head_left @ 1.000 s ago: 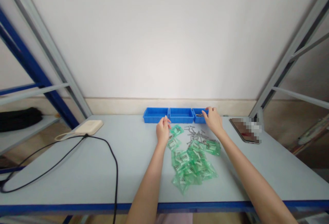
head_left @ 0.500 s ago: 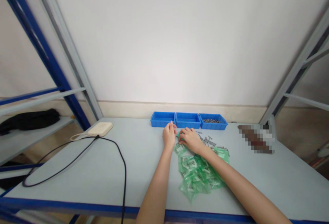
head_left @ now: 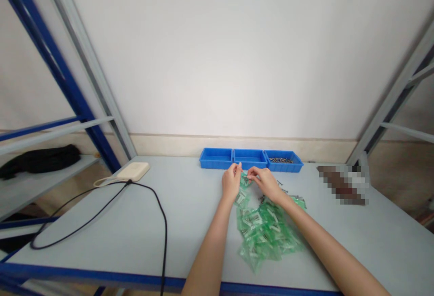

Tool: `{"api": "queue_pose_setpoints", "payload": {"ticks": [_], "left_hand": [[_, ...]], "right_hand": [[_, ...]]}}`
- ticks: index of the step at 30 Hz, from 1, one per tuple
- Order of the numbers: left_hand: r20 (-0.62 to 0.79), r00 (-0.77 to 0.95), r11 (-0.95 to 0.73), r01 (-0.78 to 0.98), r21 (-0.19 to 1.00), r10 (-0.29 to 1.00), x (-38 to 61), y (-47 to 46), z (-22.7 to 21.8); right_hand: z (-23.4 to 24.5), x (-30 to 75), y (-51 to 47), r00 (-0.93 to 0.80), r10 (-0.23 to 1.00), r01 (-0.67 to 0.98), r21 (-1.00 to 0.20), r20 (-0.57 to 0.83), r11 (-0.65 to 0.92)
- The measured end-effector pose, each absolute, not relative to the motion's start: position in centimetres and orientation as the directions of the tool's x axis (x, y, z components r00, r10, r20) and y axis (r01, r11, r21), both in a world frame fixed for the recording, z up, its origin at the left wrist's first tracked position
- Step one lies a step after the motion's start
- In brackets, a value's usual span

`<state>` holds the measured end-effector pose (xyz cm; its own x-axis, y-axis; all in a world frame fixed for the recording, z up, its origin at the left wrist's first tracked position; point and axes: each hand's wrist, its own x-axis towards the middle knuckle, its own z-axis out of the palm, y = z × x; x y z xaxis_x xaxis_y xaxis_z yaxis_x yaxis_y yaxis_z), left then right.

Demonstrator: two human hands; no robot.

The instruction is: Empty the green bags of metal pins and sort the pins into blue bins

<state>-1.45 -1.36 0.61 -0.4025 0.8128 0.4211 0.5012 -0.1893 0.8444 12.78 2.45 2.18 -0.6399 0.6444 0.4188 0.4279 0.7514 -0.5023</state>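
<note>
Shifted rightward: left hand (head_left: 232, 183), right hand (head_left: 267, 183); fingertips bunched, grip unclear; tabletop (head_left: 190, 223) open right of cable (head_left: 166, 229).

likely workshop | blue-edged workbench (head_left: 111, 223) | blue parts bins (head_left: 252, 164) | bagged metal pieces (head_left: 261, 232)

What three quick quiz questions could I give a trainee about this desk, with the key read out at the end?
1. Seen from the person's side, which of the three blue bins holds metal pieces?
A. left
B. middle
C. right

2. True or false: the left hand and the right hand are close together, nearer the person than the row of bins.

3. Fill in the colour: the small bag between the two hands is ____.

Key: 1. C; 2. True; 3. green.
</note>
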Motion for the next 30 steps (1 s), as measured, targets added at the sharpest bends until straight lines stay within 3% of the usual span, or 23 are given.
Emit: {"api": "queue_pose_setpoints", "payload": {"ticks": [3, 7, 11, 18, 22, 30], "left_hand": [[0.394, -0.231, -0.246, 0.485, 0.839, 0.889, 0.1, -1.4, 0.6], [0.339, -0.022, -0.314, 0.323, 0.893, 0.941, 1.8, -1.0, 0.1], [0.267, 0.016, -0.265, 0.178, 0.948, 0.964, 2.4, -0.9, -0.3], [0.285, 0.016, -0.279, 0.250, 0.927, 0.959, 2.6, -1.3, 0.1], [0.291, -0.038, -0.272, 0.258, 0.927, 0.956, 2.4, -1.3, 0.1], [0.308, -0.056, -0.282, 0.280, 0.918, 0.950, 2.1, -1.1, -0.4]], "right_hand": [[3.0, 15.3, 2.8, -0.593, 0.687, 0.364, -0.621, 0.421, 0.694], [2.6, 17.9, 2.6, -0.524, 0.744, 0.386, -0.663, 0.415, 0.642], [1.8, 18.9, 2.4, -0.510, 0.756, 0.411, -0.656, 0.410, 0.633], [2.2, 19.2, 2.3, -0.516, 0.729, 0.457, -0.575, 0.451, 0.679], [1.8, 19.5, 2.7, -0.496, 0.767, 0.431, -0.651, 0.407, 0.624], [0.8, 19.1, 2.9, -0.538, 0.766, 0.215, -0.822, 0.352, 0.528]]}}
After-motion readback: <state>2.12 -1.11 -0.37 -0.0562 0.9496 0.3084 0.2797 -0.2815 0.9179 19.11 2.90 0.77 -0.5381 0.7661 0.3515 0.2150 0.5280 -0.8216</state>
